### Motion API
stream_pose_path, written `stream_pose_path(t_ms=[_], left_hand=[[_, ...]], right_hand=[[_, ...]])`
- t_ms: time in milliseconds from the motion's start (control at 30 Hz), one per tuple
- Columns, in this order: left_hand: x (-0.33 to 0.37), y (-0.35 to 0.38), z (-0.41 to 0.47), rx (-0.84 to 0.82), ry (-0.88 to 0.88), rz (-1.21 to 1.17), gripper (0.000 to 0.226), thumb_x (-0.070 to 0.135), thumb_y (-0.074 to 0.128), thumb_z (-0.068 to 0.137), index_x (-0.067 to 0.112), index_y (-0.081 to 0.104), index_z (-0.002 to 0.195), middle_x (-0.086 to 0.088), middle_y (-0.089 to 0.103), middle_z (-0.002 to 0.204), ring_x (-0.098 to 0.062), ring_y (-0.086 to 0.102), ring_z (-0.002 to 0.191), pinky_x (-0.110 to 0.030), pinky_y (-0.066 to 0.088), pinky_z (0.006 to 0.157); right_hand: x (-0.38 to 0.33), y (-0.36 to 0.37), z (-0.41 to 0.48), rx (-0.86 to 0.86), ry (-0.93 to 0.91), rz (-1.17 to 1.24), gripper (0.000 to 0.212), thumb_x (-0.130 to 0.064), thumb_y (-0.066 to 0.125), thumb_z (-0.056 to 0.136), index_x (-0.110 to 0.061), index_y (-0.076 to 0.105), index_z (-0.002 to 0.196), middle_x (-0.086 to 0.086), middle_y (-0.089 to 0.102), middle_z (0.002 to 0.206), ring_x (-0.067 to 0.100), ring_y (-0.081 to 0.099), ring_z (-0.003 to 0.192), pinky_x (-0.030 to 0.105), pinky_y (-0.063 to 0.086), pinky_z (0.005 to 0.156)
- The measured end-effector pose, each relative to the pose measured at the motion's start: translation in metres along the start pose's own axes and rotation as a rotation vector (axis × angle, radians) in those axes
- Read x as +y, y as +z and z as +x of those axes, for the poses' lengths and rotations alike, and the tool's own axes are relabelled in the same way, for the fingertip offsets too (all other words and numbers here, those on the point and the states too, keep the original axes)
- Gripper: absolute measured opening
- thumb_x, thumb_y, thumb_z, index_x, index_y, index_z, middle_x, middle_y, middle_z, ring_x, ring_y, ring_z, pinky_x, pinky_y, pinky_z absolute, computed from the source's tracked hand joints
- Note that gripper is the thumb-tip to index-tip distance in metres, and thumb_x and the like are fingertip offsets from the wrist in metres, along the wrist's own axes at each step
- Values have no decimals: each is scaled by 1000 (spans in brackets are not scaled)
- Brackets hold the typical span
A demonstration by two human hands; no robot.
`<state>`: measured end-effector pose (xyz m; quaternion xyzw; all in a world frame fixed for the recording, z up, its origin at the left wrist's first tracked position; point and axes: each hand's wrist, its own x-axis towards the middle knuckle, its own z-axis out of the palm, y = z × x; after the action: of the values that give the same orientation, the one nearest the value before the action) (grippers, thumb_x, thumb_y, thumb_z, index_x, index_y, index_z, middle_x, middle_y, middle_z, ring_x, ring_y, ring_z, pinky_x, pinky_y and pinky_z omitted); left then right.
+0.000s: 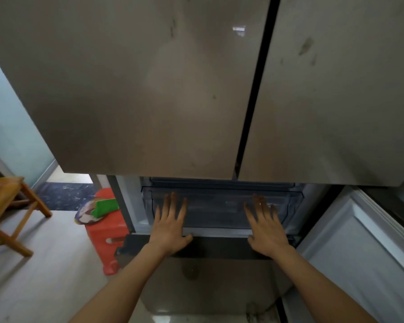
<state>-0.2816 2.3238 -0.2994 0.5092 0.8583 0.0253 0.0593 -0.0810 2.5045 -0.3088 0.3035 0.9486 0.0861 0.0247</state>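
**Both hands flat on the clear fridge drawer**

At the far left a wooden stool (7,206) stands on the pale floor (44,264). Just right of it, tight against the side of the fridge, is a red plastic stool (105,231). It carries a round printed fan (85,215) with a green object (105,206) lying across it; what the green object is cannot be told.

Above, the fridge's left upper door (138,89) fills most of the view. It is closed and smudged.

Below its lower edge the compartment stands open, and a clear plastic drawer (217,206) sits inside it, spanning nearly the full width.

The left hand (170,231) lies on the drawer's left part. Its fingers are straight and spread, pointing into the fridge. The thumb rests along the drawer's pale front rim. It grips nothing and only presses flat against the plastic.

The right hand (266,234) lies the same way on the drawer's right part, fingers stretched and slightly blurred, thumb at the front rim, palm down. The two hands are well apart, with bare drawer front between them. Both forearms reach in from the bottom of the view over a dark ledge (208,249) just beneath the drawer.

The right upper door (336,101) is closed beside the left one, a dark seam between them. At the lower right a white-lined lower door (359,252) hangs swung open.
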Motion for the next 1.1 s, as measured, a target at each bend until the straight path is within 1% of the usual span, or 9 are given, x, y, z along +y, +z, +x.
stream_pose_path(t_ms=[100,167,233,433,633,700,767,900,1100], left_hand=[[-4,-2,10,-23,9,32,101,61,42,83,10,-32,129,-11,-44,132,-31,-39,124,-46,-17,108],[-8,-1,18,-31,21,33,100,66,33,79,9,-32,129,-11,-44,132,-32,-40,123,-43,-19,105],[-11,-1,26,-40,23,27,102,69,23,70,8,-30,132,-12,-43,133,-31,-41,122,-43,-21,104],[-13,-2,31,-72,46,48,102,67,22,68,12,-24,140,-12,-43,134,-30,-40,123,-47,-16,108],[-18,-11,16,-8,53,1,91,62,37,85,19,-19,143,-9,-31,148,-26,-33,131,-48,-12,112],[-16,-9,1,33,62,-46,86,62,31,83,20,-12,145,-9,-23,152,-28,-23,138,-46,-8,113],[-10,-5,-15,70,63,-84,77,56,32,89,18,-3,147,-8,-11,155,-27,-9,142,-41,0,115],[12,0,-42,189,67,-249,64,40,46,92,13,20,145,-9,14,154,-25,10,142,-37,14,115],[58,1,-101,265,72,-336,64,44,46,90,10,31,141,-11,27,150,-27,20,140,-40,19,112]], right_hand=[[-2,-10,10,-39,17,4,103,-37,83,45,-9,43,135,27,39,139,44,37,128,57,37,97],[-1,-14,15,-51,-5,18,91,-34,65,76,-13,12,147,23,3,153,41,4,141,54,12,111],[2,-18,21,-89,-12,14,86,-32,51,86,-17,-7,147,16,-17,153,35,-15,140,49,-4,113],[1,-29,23,-178,-17,35,88,-35,52,86,-22,-10,146,15,-23,151,32,-20,139,47,-7,113],[0,-41,-12,-54,-12,46,75,-35,47,89,-22,3,148,18,-16,152,33,-12,141,46,-2,114],[3,-41,-38,79,-24,17,73,-32,52,85,-19,16,147,18,-10,151,37,1,142,47,2,112],[8,-40,-67,80,-10,-26,74,-33,59,80,-16,27,144,19,-5,148,40,11,140,47,6,109],[21,-36,-117,134,98,-69,80,-44,85,40,-17,66,112,23,51,131,37,40,124,48,45,88],[34,-29,-199,155,95,-22,91,-38,86,37,-18,48,118,22,58,122,32,35,119,54,47,82]])
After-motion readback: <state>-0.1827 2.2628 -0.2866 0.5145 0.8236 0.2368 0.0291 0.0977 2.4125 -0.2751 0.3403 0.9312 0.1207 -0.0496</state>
